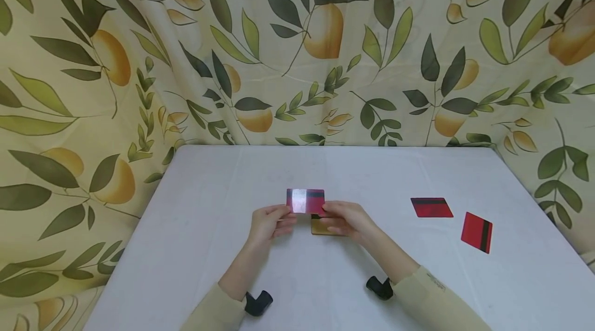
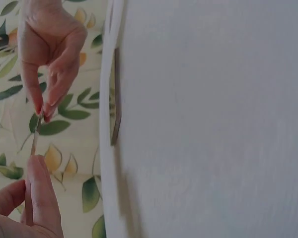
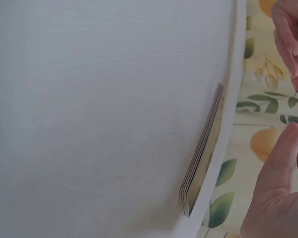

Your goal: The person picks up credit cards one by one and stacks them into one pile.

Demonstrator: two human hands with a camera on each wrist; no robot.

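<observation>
A red card with a dark stripe is held up between both hands, a bright glare on its left half. My left hand pinches its left end and my right hand pinches the right end. The left wrist view shows the card edge-on, thin between the two sets of fingers. Below it on the table lies a stack of cards with a gold top card, partly hidden by the right hand and the red card in the head view.
Two more red cards lie to the right on the white table: one card with its stripe at the far edge, another card turned with its stripe to the right. A fruit-patterned curtain hangs behind and at the sides.
</observation>
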